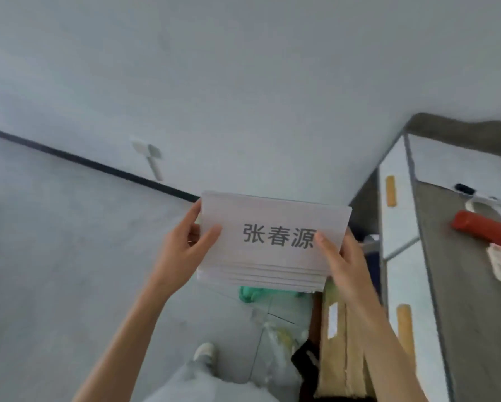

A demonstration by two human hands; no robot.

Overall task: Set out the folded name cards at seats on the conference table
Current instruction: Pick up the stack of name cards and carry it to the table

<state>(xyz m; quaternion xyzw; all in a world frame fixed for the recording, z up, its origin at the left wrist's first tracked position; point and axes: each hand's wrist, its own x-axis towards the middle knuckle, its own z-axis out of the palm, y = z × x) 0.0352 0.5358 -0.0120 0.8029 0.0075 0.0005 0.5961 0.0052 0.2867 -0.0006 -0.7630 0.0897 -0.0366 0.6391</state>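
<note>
Head view: left hand (185, 242) and right hand (340, 256) each pinch an end of the stack of name cards (272, 242), thumbs on top, fingers beneath, held in the air above the floor. Bench (461, 285) sits at right. Best to carry the stack level, shift its weight to one hand, then peel only the top card.

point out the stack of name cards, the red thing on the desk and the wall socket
stack of name cards (272, 233): head view, top card's printed face
red thing (484, 227): head view, middle of its body
wall socket (140, 146): head view, its plate
</note>
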